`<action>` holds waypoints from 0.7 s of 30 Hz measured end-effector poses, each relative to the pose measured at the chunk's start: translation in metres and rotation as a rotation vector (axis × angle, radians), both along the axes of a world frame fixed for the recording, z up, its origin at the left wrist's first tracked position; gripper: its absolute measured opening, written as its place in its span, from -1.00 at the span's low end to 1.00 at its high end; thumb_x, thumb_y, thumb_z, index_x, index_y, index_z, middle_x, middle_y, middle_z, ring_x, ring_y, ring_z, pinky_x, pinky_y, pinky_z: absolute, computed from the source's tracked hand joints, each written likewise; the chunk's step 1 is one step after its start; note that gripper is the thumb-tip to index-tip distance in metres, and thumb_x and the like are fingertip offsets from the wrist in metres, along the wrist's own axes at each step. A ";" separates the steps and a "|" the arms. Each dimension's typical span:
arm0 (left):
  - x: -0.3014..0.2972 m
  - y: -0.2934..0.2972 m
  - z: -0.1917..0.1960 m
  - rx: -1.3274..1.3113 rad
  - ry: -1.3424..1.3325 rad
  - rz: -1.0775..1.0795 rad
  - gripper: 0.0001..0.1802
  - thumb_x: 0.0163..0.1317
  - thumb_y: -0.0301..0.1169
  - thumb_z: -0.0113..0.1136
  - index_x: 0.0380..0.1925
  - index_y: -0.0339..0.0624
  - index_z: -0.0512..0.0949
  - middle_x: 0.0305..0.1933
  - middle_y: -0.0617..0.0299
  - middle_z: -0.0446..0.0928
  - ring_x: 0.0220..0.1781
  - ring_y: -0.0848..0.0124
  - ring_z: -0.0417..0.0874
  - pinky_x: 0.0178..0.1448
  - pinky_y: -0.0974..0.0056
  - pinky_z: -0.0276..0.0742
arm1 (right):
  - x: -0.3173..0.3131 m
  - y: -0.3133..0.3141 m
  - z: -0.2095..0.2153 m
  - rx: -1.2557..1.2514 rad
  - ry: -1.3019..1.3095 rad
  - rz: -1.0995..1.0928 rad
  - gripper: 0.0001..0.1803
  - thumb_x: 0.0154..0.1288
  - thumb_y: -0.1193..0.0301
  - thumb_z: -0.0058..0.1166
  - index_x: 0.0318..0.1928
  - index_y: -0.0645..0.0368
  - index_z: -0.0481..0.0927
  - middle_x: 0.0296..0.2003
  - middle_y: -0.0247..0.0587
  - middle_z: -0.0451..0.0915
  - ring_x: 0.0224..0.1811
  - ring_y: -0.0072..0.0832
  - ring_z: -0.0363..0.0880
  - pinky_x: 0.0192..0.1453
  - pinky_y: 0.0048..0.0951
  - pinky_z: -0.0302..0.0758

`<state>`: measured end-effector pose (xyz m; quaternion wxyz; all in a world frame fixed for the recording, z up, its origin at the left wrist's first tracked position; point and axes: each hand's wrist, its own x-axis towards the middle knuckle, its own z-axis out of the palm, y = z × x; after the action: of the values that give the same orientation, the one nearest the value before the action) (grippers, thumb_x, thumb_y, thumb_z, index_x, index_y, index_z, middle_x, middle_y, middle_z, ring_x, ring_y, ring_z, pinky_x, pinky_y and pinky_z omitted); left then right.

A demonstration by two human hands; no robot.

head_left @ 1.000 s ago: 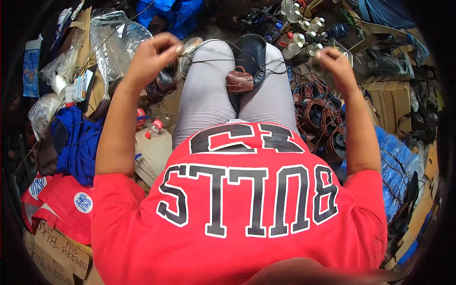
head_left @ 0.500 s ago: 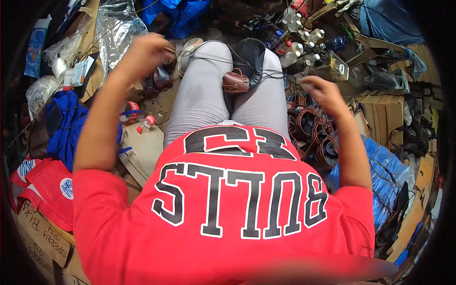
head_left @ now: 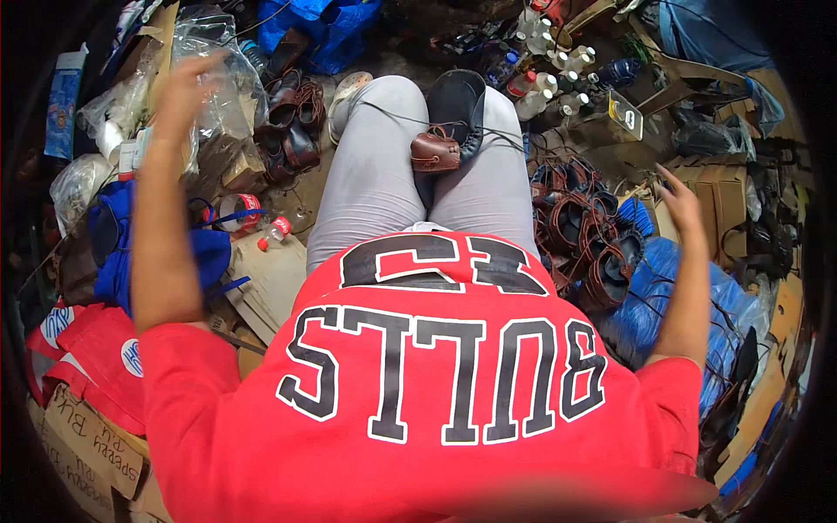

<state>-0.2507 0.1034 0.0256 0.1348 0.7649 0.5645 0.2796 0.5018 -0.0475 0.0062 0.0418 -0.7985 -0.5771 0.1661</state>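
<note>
Head camera, looking down: a seated person's left hand (head_left: 186,87) is raised, a blur, so whether its fingers grasp anything cannot be told. The right hand (head_left: 683,206) has one finger extended and the others bent; whether a strand is pinched there cannot be told either.

Well apart from both hands, and between them, a black and brown leather shoe (head_left: 436,151) rests on the grey-trousered thighs (head_left: 370,170), near the knees. A thin dark cord (head_left: 503,136) runs from it across both thighs.

By the left hand is a clear plastic sheet (head_left: 240,96); to its right, brown shoes (head_left: 296,144). Nearer the body from that hand lie a bottle with a red label in white script (head_left: 237,212), blue cloth (head_left: 205,257), red fabric (head_left: 100,357) bearing round white badges with blue letters, and cardboard (head_left: 91,440) hand-lettered in dark marker.

Left of the right hand is a heap of laced brown shoes (head_left: 575,222); below it, blue plastic (head_left: 667,288). The red shirt (head_left: 440,366) carries big black white-edged block letters (upside down from here).
</note>
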 end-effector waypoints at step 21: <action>0.052 -0.032 -0.056 -0.471 -0.465 0.060 -0.75 0.22 -0.26 0.21 -0.54 -0.17 0.52 -0.53 0.46 0.40 -0.44 0.63 0.33 -0.32 0.48 0.20 | -0.134 0.017 -0.032 0.032 0.804 -0.085 -0.78 0.32 0.22 0.04 -0.30 0.10 0.50 -0.48 -0.51 0.37 -0.40 -0.66 0.29 -0.30 -0.56 0.29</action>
<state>-0.1983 0.0710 -0.0301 0.4251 0.6114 0.5899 0.3123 0.3682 -0.0302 -0.0259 0.2835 -0.6924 -0.4836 0.4543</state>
